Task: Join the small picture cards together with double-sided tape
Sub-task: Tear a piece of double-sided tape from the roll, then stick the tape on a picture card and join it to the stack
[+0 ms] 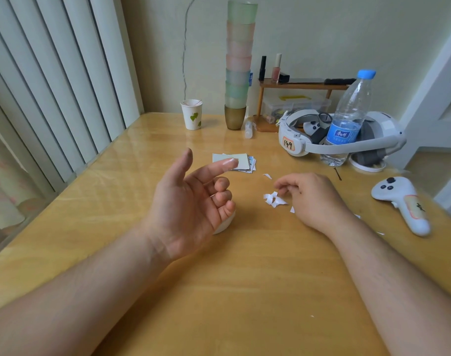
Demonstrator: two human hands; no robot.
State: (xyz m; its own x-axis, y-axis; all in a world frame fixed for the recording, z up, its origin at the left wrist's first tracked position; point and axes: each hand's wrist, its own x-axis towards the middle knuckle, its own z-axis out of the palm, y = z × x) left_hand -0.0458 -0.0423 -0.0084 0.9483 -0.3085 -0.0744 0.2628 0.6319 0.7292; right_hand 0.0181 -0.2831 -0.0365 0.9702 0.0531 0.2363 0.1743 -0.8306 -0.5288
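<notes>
Now, stick the tape on a card.
Your left hand (191, 201) is open with clear tape on its pointer finger; the pale paper cards (233, 161) lie just past it. Press gently. Your right hand (309, 196) pinches nothing I can see.

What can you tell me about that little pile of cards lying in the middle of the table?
The pile of cards lies flat on the wooden table, beyond the left hand. Its top card shows a plain pale blue-green face; blue and white printed edges of lower cards fan out at the right. They look like thin paper. Neither hand touches it.
</notes>
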